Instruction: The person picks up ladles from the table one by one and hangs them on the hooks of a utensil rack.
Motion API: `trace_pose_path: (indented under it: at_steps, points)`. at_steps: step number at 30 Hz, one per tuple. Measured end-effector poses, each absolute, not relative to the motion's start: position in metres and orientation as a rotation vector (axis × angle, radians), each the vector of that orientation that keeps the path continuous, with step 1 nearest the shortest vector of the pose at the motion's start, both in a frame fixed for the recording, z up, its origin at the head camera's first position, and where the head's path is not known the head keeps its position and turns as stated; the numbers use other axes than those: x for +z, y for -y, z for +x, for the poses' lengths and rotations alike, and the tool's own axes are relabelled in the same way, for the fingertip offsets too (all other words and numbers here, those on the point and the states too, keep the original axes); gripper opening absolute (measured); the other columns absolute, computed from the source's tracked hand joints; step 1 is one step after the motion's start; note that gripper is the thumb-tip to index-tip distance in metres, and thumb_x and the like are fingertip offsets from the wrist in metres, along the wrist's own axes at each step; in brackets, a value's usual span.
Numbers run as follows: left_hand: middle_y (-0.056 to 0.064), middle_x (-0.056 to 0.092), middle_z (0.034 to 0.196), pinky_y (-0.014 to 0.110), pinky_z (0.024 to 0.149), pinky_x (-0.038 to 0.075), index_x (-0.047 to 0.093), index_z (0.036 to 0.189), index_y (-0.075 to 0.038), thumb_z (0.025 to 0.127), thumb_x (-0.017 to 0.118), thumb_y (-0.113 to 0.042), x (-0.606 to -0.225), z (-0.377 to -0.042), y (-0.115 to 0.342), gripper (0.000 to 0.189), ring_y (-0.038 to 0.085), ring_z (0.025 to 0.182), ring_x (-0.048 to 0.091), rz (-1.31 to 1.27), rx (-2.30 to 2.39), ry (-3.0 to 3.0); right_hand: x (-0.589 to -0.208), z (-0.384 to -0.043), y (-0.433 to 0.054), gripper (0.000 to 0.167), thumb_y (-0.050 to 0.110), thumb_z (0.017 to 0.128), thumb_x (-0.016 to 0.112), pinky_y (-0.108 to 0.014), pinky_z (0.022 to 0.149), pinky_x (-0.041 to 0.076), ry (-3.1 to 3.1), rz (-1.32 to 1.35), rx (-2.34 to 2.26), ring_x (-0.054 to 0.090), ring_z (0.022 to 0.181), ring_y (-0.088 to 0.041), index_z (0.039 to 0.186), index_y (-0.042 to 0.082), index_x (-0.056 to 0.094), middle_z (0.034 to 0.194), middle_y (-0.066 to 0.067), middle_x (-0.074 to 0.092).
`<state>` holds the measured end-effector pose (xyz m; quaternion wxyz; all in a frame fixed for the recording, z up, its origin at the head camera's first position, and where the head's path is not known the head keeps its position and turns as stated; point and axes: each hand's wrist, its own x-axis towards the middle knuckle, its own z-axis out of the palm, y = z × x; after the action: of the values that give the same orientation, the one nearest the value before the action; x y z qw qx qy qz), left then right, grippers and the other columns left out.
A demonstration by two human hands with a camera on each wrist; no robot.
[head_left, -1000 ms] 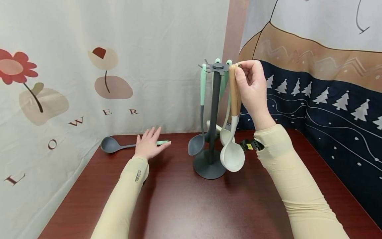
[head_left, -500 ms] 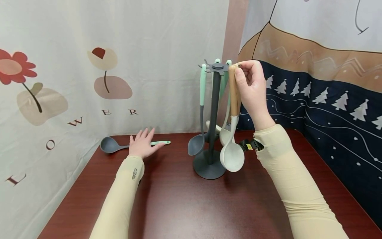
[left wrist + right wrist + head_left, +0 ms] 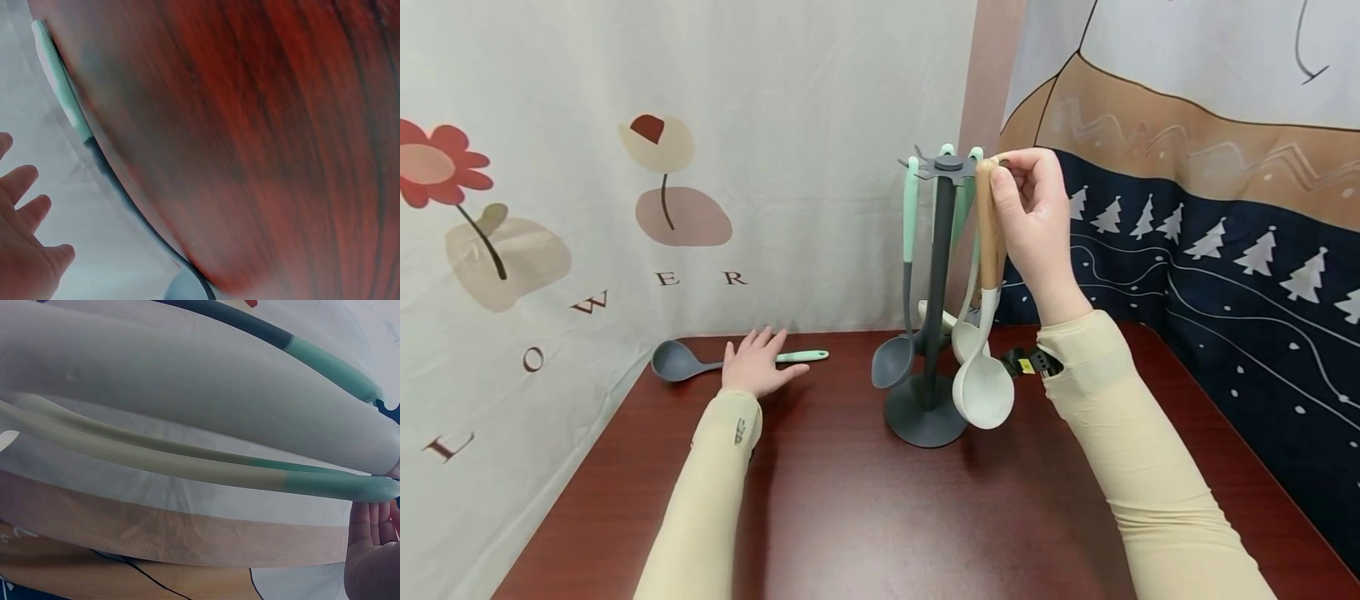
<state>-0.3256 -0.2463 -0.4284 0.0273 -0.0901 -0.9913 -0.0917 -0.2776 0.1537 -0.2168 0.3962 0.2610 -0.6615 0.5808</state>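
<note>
A dark grey ladle (image 3: pixel 675 362) with a mint-green handle lies along the back left of the table. Over its middle spreads my left hand (image 3: pixel 752 363), palm down with straight fingers; in the left wrist view, the fingers show beside the ladle's shaft. To the right, a dark utensil stand (image 3: pixel 938 275) bears several hanging utensils. My right hand (image 3: pixel 1037 208) pinches the top of a white ladle (image 3: pixel 987 393) by its wooden handle (image 3: pixel 988 225), right at the stand's hooks. In the right wrist view, the right hand's fingers (image 3: pixel 362 534) appear beside mint-green handle ends.
On the stand's left side hangs a grey spoon-shaped utensil (image 3: pixel 892 362) with a mint-green handle. A smaller white-headed utensil (image 3: pixel 964 340) hangs behind the white ladle. Printed curtains (image 3: pixel 820 167) rise behind the dark red table (image 3: pixel 850 517).
My left hand has shifted left along the grey ladle, uncovering more of its green handle. The right hand and the hanging utensils have stayed in place.
</note>
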Motion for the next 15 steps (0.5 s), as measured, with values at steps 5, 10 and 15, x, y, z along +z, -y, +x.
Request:
trace_pose_path:
  at_steps: [5, 10, 15]
  points:
    - [0.024, 0.028, 0.157, 0.069, 0.111, 0.007, 0.037, 0.152, -0.007, 0.091, 0.059, -0.059, -0.426, -0.325, 0.246, 0.084, 0.045, 0.144, 0.019, -0.266, -0.289, 3.081, -0.217, -0.277, -0.154, 0.022, 0.018, 0.096, 0.055, -0.024, 0.080, 0.044, 1.676, 0.661, 1.472, 0.052, 0.088, -0.016, 0.112, 0.003, 0.055, 0.105, 0.002, 0.053]
    - [0.025, 0.031, 0.155, 0.068, 0.111, 0.010, 0.038, 0.151, -0.005, 0.091, 0.062, -0.054, -0.430, -0.326, 0.247, 0.081, 0.045, 0.144, 0.021, -0.238, -0.290, 3.117, -0.216, -0.276, -0.154, 0.023, 0.018, 0.096, 0.055, -0.024, 0.080, 0.045, 1.678, 0.675, 1.462, 0.052, 0.087, -0.016, 0.113, 0.001, 0.055, 0.104, 0.004, 0.053]
    - [0.026, 0.032, 0.154, 0.068, 0.111, 0.012, 0.039, 0.150, -0.004, 0.091, 0.063, -0.052, -0.436, -0.329, 0.249, 0.081, 0.046, 0.143, 0.022, -0.213, -0.305, 3.159, -0.216, -0.276, -0.154, 0.024, 0.018, 0.096, 0.055, -0.023, 0.080, 0.045, 1.679, 0.678, 1.448, 0.052, 0.088, -0.015, 0.113, 0.000, 0.055, 0.104, 0.006, 0.053]
